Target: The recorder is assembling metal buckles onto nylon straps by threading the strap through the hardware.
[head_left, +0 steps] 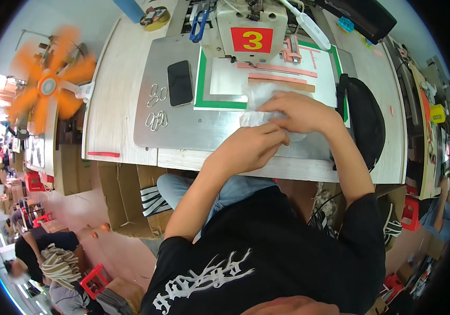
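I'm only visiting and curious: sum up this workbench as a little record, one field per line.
Right hand: on crumpled translucent plastic
Left hand: close beside the right hand, fingers bent; grip unclear
Work surface: grey metal plate bearing a white panel with green border
Beyond the hands: machine head with red label
Left of panel: phone, metal loops
Right of panel: black bag
Far left: orange fan, blades blurred
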{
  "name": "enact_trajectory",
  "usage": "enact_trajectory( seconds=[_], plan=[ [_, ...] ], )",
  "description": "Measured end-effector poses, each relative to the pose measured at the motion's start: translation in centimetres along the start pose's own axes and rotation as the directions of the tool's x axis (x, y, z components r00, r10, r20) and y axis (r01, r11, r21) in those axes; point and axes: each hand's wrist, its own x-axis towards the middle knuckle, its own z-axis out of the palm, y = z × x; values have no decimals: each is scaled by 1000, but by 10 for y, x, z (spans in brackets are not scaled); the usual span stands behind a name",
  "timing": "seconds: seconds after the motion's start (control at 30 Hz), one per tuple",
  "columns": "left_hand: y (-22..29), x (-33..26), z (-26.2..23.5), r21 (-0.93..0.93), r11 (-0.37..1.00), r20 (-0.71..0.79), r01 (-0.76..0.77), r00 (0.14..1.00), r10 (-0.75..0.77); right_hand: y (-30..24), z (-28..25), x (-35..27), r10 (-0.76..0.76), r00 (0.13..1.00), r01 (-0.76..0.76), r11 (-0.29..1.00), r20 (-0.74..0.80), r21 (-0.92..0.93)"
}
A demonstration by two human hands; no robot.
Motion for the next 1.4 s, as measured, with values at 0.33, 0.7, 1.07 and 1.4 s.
enact_trajectory(
  seconds=[0.33, 0.7, 1.07, 1.4],
  plan=[
    [10, 4, 49, 164, 967, -51, 195, 981, -189, 6, 25, -100, 345, 730, -198, 933, -590, 301],
    [14, 21, 94, 46, 999, -154, 15, 988, -7, 17, 64, -79, 561, 725, 17, 565, -399, 825],
    [6, 26, 75, 17, 997, -288, -78, 954, 80, 17, 35, -82, 311, 598, -233, 949, -739, 211],
    [11, 24, 71, 41, 989, -388, -143, 910, 148, 64, 26, -82, 297, 685, -203, 955, -665, 218]
  ],
)
